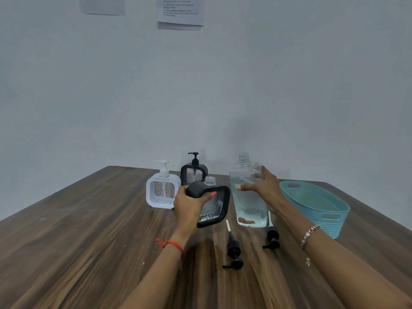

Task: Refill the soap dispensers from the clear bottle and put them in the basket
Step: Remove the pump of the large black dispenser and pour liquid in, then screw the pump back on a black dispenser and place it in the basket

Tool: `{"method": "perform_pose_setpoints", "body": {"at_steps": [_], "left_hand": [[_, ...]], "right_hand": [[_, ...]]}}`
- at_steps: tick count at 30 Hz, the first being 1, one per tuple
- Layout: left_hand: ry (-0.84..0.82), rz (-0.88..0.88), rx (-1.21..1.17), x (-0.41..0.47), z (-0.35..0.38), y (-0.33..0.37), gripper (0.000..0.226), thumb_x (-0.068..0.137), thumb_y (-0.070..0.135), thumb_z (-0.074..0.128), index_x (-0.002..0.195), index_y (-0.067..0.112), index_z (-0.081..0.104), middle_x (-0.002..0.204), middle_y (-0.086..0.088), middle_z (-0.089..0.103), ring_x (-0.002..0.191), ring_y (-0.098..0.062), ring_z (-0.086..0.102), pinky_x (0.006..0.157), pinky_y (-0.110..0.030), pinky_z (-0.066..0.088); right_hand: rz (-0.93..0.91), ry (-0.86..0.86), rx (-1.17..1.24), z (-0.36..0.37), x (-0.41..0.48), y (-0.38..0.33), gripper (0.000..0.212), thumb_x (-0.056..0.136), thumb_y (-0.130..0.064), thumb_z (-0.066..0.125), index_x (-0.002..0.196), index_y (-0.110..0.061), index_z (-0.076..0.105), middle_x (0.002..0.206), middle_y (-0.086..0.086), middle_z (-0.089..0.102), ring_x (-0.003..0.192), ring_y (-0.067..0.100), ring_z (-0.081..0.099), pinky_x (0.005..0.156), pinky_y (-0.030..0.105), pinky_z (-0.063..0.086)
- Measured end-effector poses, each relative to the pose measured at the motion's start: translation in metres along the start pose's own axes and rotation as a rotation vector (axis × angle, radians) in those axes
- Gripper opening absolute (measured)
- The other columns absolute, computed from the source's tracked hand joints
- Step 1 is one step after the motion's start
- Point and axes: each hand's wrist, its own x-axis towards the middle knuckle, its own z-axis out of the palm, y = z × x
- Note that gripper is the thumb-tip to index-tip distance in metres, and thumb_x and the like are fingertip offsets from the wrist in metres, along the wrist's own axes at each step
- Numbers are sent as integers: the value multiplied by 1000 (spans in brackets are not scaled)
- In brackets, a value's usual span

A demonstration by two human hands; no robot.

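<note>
- On the table [89,230], the open-necked dispenser [215,208] is at the middle, tilted, gripped by the left hand [189,206].
- The refill bottle [248,197] is just right of it, held by the right hand [264,186].
- The basket [334,219] stands right of the bottle.
- The left pump dispenser [163,189] and the rear pump dispenser [193,172] stand behind.
- The nearer pump head [233,250] and the right pump head [272,236] lie in front.

Plain office-like room: bare pale wall [289,74], printed notices [180,10] taped up, wood-grain table [78,230].

You face a plain, pale grey-blue wall [289,74], evenly lit. 2 paper sheets hang near its top: a blurred sheet [102,5] on the left, a printed notice [180,12] to its right. Below spreads a dark wood-grain table [78,241] with rounded far corners.
</note>
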Motion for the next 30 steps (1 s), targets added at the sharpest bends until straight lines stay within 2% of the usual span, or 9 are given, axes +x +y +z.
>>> {"method": "perform_pose_setpoints", "body": {"at_steps": [4,11,15,18,21,24,26,28,30], "left_hand": [[-51,-51,-85,11,-10,-7,46,57,6,86,95,5,60,91,-10,68,81,-25,66,71,-35,57],[-138,-113,-185,23,-20,-19,43,58,-4,82,94,6,62,89,-9,71,75,-21,68,64,-31,58],[-176,-137,-227,25,-19,-20,42,59,-6,81,94,7,62,86,-6,71,67,-13,70,55,-24,55],[-184,-148,-252,26,-19,-21,40,60,-8,79,92,9,61,86,-5,70,69,-14,69,55,-24,55],[-186,-160,-271,26,-19,-19,42,60,-8,79,94,9,60,88,-6,69,75,-18,68,59,-27,56],[-192,-157,-267,26,-20,-14,43,58,-7,80,93,11,61,88,-4,70,74,-17,69,59,-27,56],[-202,-153,-256,26,-21,-11,44,57,-6,81,92,13,61,88,-3,70,73,-15,69,58,-26,56],[-208,-156,-253,24,-23,-7,46,56,-5,82,92,13,61,88,-2,70,73,-16,69,58,-27,56],[-216,-159,-266,22,-24,-3,46,54,-5,83,92,13,62,88,-3,70,72,-16,70,58,-28,56]], "right_hand": [[45,-29,170,0,6,18,63,48,-11,88,104,-22,62,102,1,70,86,14,68,63,24,55],[86,-56,283,-3,16,43,53,58,0,82,107,-7,63,94,6,71,74,13,70,55,19,53],[65,-132,251,-12,23,49,57,53,-8,85,104,-20,64,105,10,71,91,22,69,70,30,56],[36,-271,156,-19,27,43,86,48,-7,88,125,-10,49,121,15,62,108,30,61,88,39,52],[-17,-55,16,-16,14,33,102,55,-11,88,137,-21,29,129,7,45,112,21,50,94,34,45],[-400,227,-206,-10,-18,31,68,65,-6,80,121,-18,44,116,4,44,105,18,47,92,39,47],[-639,6,-417,-6,-41,29,46,69,7,65,110,-12,54,109,5,51,101,18,50,92,38,46],[-653,-468,-688,0,-63,28,46,76,6,55,115,-20,58,117,3,50,109,12,46,97,18,37],[-674,-742,-901,7,-74,37,51,81,1,53,121,-30,55,129,-2,44,114,7,39,97,15,32]]}}
